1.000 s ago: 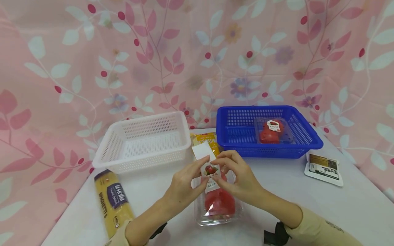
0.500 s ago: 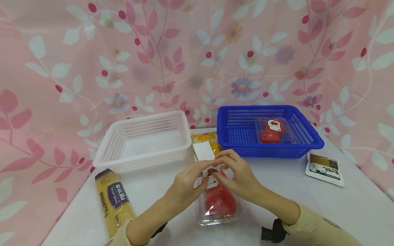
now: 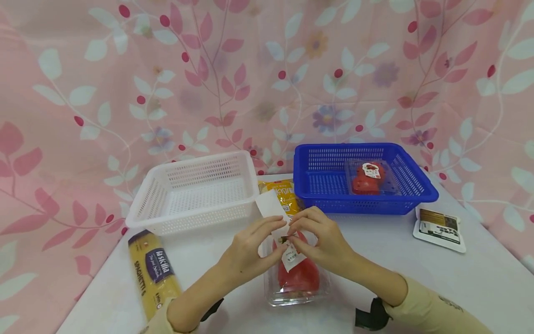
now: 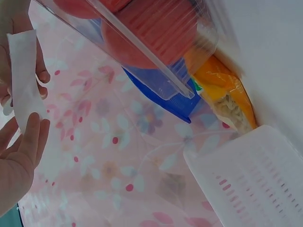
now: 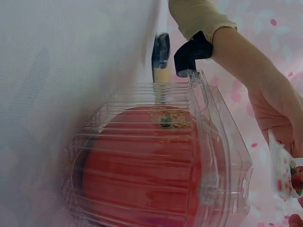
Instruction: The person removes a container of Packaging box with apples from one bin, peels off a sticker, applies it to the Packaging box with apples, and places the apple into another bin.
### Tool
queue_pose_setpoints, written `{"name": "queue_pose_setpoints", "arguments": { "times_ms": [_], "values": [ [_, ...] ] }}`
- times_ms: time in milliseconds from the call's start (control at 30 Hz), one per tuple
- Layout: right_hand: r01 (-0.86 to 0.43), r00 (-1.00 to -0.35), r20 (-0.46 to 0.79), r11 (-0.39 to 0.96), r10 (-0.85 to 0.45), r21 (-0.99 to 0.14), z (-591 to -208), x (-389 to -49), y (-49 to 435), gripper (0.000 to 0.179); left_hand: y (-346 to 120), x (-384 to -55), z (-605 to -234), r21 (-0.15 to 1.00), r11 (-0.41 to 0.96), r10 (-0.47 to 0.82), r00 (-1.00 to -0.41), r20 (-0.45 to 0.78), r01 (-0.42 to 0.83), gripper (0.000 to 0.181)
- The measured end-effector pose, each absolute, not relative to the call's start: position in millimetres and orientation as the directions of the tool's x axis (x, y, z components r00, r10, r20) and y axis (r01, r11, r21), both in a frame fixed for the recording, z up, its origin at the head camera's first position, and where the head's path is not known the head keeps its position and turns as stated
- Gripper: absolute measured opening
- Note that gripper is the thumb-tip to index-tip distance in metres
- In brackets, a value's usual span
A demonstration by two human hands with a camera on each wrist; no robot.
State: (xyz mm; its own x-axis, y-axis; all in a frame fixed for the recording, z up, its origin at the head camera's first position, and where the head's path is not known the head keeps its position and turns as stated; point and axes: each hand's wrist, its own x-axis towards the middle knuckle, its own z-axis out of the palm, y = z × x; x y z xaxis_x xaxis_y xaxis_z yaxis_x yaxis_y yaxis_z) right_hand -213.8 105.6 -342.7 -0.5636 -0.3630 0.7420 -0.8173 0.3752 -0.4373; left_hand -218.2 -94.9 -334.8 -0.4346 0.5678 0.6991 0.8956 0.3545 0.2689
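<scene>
Both hands are close together over a clear plastic clamshell box (image 3: 271,297) holding red tomatoes (image 3: 298,276). My left hand (image 3: 255,250) pinches a narrow paper strip of labels, whose blank white end (image 3: 267,208) sticks up past the fingers. My right hand (image 3: 320,237) pinches the same strip near its middle, where it bends. Below the fingertips hangs a printed label (image 3: 293,257). In the left wrist view the plain back of the label strip (image 4: 23,78) spans the two hands. In the right wrist view a fruit picture (image 5: 297,177) shows on the strip.
A white basket (image 3: 196,220) stands at the back left, with a yellow food packet (image 3: 288,199) beside it. At the back right, a blue basket (image 3: 359,206) holds another tomato box (image 3: 369,178). Spaghetti (image 3: 154,273) lies left, a flat pouch (image 3: 440,229) right.
The label strip has tilted, its blank end swinging left and its printed end right. It now bends between the fingers, hiding most of the fruit picture. Box and baskets stay put.
</scene>
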Motion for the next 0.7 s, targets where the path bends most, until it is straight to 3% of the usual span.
{"name": "queue_pose_setpoints", "arguments": {
  "times_ms": [200, 433, 533, 700],
  "values": [
    [-0.814, -0.573, 0.722, 0.369, -0.387, -0.449, -341, -212, 106, 0.024, -104, -221, -333, 0.273, 0.36, 0.584, -0.443, 0.68, 0.892, 0.038],
    [-0.806, -0.589, 0.707, 0.341, -0.392, -0.483, -338, -209, 107, 0.023, -117, -226, -334, 0.206, 0.34, 0.655, -0.388, 0.648, 0.918, 0.024],
    [-0.814, -0.579, 0.711, 0.318, -0.399, -0.486, -336, -207, 108, 0.022, -119, -226, -334, 0.233, 0.331, 0.639, -0.399, 0.658, 0.914, 0.022],
    [-0.86, -0.511, 0.738, 0.266, -0.441, -0.436, -334, -202, 105, 0.027, -120, -228, -335, 0.33, 0.308, 0.551, -0.45, 0.703, 0.892, 0.017]
  ]
}}
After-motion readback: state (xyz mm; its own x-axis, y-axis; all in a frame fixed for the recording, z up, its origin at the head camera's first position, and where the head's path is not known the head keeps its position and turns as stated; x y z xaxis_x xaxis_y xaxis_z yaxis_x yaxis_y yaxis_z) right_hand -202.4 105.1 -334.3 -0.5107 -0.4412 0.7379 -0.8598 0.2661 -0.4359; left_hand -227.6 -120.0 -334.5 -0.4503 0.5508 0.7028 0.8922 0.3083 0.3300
